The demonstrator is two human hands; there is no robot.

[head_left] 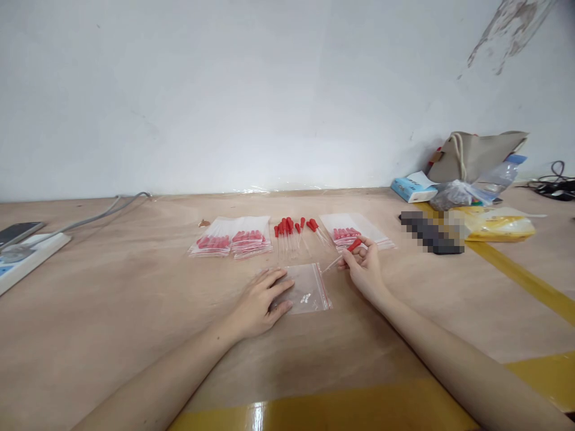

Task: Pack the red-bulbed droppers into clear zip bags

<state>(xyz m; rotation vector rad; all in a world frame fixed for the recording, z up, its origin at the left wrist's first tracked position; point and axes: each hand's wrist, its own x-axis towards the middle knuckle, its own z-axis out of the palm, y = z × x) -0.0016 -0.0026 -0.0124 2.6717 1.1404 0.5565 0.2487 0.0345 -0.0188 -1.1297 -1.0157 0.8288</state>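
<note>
My left hand (pixel 265 302) lies flat with fingers spread on the left part of a clear zip-lock bag (pixel 308 290). The bag's red-lined opening edge faces right. Between thumb and fingers, my right hand (pixel 366 269) pinches a dropper (pixel 354 246) by its red rubber bulb. Its thin clear tube slants down-left toward the bag's opening edge. Behind the bag lie several loose red-bulbed droppers (pixel 284 227). Stacks of filled zip-lock bags with droppers inside stand on both sides: two stacks at left, one (pixel 213 239) and another (pixel 249 236), and one stack at right (pixel 368 230).
At right are a blue tissue pack (pixel 413 188), a grey bag (pixel 487 155), a yellow packet (pixel 498 225) and a dark, blurred-out object (pixel 429 233). A power strip (pixel 33 260), its cable and a phone (pixel 20 232) lie at left. Yellow tape (pixel 323 410) runs along the front edge.
</note>
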